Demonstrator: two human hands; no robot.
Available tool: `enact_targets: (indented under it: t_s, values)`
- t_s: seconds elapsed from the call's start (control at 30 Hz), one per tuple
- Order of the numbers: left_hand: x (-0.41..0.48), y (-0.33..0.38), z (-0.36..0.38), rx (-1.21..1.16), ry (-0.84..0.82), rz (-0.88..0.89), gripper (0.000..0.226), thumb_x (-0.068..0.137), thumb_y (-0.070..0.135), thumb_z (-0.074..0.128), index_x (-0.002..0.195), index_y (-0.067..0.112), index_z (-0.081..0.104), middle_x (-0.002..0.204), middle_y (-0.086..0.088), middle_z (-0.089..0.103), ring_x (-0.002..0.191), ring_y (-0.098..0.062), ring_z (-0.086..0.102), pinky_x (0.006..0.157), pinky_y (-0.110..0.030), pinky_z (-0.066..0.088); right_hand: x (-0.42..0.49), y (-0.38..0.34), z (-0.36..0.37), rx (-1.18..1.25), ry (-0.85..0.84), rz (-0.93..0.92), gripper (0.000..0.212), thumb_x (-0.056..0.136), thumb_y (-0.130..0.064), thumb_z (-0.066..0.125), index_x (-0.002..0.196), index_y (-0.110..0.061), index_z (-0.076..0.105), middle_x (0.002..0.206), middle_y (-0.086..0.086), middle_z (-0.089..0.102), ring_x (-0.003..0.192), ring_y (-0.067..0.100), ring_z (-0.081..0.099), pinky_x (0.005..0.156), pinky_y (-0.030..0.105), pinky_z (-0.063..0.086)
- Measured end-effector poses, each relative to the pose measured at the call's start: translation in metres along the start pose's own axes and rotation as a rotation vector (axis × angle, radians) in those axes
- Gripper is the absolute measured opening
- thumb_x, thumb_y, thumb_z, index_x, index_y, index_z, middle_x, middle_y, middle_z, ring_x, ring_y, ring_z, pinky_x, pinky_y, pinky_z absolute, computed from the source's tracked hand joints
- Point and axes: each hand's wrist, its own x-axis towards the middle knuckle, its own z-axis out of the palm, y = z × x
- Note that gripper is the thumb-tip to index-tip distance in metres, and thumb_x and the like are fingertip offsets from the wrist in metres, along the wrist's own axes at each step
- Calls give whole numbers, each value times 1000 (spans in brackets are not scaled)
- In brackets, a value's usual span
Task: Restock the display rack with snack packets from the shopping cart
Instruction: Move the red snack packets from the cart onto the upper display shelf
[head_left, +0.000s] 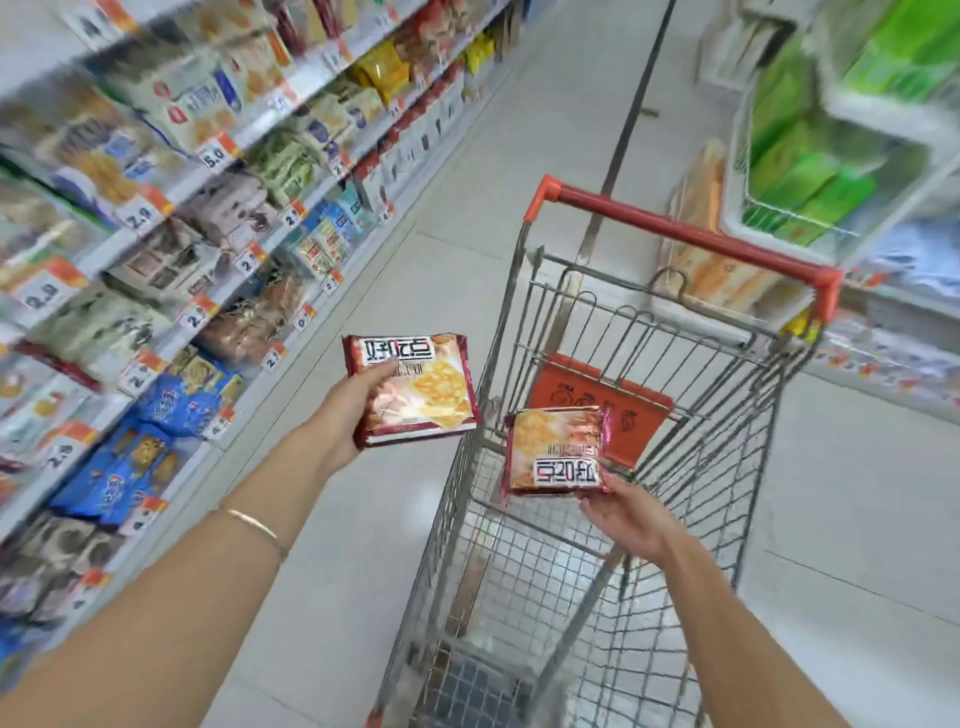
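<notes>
Head view: a left hand (347, 410) grips one cracker packet (410, 389) toward the display rack (156, 234) while the right hand (626, 514) pinches another packet (556, 451) above the shopping cart (675, 332), evidently both for shelving.

Open tiled floor (457, 218) runs between the display rack (171, 195) on the left and the shopping cart (524, 577) on the right. The rack's shelves are crammed to their front edges. The cart is open on top, fenced by wire walls (727, 415) and a red handle (691, 236). A wire basket (763, 241) juts in, upper right.
</notes>
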Motion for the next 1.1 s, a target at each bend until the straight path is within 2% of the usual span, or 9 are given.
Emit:
enact_targets:
  t_s: [0.1, 0.2, 0.43, 0.53, 0.6, 0.67, 0.83, 0.97, 1.1]
  values:
    - [-30, 18, 32, 64, -111, 47, 19, 99, 23, 57, 85, 12, 60, 47, 2, 64, 35, -8, 59, 35, -16, 44, -59, -31, 12, -75, -41, -111, 36, 84, -12, 63, 116, 2, 59, 101, 19, 70, 89, 24, 67, 70, 29, 59]
    - [-54, 29, 52, 122, -210, 91, 17, 99, 23, 57, 86, 12, 60, 48, 1, 64, 36, -8, 60, 35, -15, 43, -114, -62, 18, -267, -91, -217, 67, 49, -23, 97, 103, 0, 66, 97, 16, 70, 82, 22, 68, 73, 31, 55]
    - [-110, 36, 64, 205, -447, 70, 46, 89, 62, 58, 82, 17, 69, 61, -2, 69, 49, -12, 65, 51, -24, 56, -223, -83, 48, -195, -76, -430, 89, 17, -21, 99, 99, -5, 68, 95, 15, 71, 76, 23, 71, 66, 32, 59]
    - [-142, 30, 69, 269, -572, 8, 64, 84, 74, 51, 67, 14, 68, 68, -9, 72, 57, -18, 70, 55, -26, 57, -250, -51, 77, -268, -22, -402, 68, 41, -16, 93, 100, -9, 60, 89, 11, 71, 74, 22, 70, 64, 31, 58]
    - [-164, 21, 70, 403, -653, -3, 63, 83, 72, 54, 77, 11, 67, 74, -10, 74, 63, -21, 73, 59, -29, 58, -263, -23, 97, -359, 121, -358, 17, 79, -14, 67, 91, -8, 57, 77, 9, 71, 68, 19, 68, 61, 27, 55]
    - [-180, 9, 67, 482, -725, -1, 50, 87, 57, 62, 93, 8, 64, 70, -9, 74, 59, -21, 72, 55, -28, 56, -266, 3, 103, -375, 299, -366, 26, 99, -13, 40, 82, -7, 57, 71, 9, 68, 61, 18, 65, 52, 24, 53]
    - [-209, -28, 69, 422, -781, -57, 58, 84, 56, 67, 114, 6, 63, 91, -14, 77, 77, -26, 75, 69, -35, 59, -286, 46, 107, -15, 383, -627, 59, 104, -50, 32, 104, 0, 63, 99, 20, 71, 93, 33, 67, 80, 41, 55]
    - [-227, -48, 74, 413, -853, -48, 84, 83, 80, 38, 105, 4, 65, 87, -18, 76, 76, -28, 76, 75, -39, 56, -325, 72, 90, -265, 377, -703, 32, 97, -21, 61, 123, -1, 60, 110, 17, 72, 90, 31, 69, 85, 48, 57]
    - [-241, -49, 81, 501, -922, -124, 97, 75, 92, 23, 77, 4, 64, 87, -22, 73, 79, -34, 74, 78, -42, 57, -391, 73, 72, -708, 333, -653, 22, 93, -11, 64, 114, -17, 67, 97, 0, 76, 77, 16, 71, 71, 31, 58]
